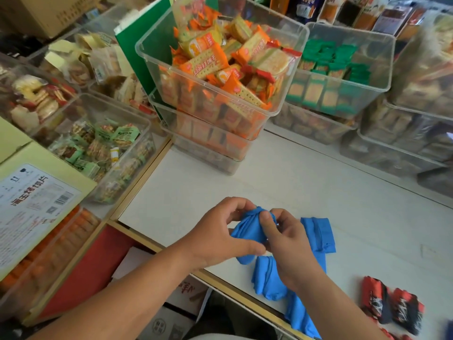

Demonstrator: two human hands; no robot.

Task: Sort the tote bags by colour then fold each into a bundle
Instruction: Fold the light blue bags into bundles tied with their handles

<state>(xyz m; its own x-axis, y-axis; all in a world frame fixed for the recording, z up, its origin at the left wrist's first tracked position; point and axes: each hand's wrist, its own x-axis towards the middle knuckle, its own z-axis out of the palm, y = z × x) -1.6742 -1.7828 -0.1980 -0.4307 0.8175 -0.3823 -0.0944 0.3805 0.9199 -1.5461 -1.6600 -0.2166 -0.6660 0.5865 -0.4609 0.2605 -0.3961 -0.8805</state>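
Gripping a bunched blue tote bag (247, 229) at lower centre of the frame, left hand (220, 231) and right hand (289, 244) pinch it together above the white worktop (282, 182), red-and-black bundles (392, 305) lying lower right.

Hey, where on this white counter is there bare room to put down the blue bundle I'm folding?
Widest bare patch: the white counter between the blue bundle you hold and the stacked cracker bins. Also free: right of the folded blue bag, up to the back bins. Crowded: the near edge, with blue bags and red-and-black bundles.
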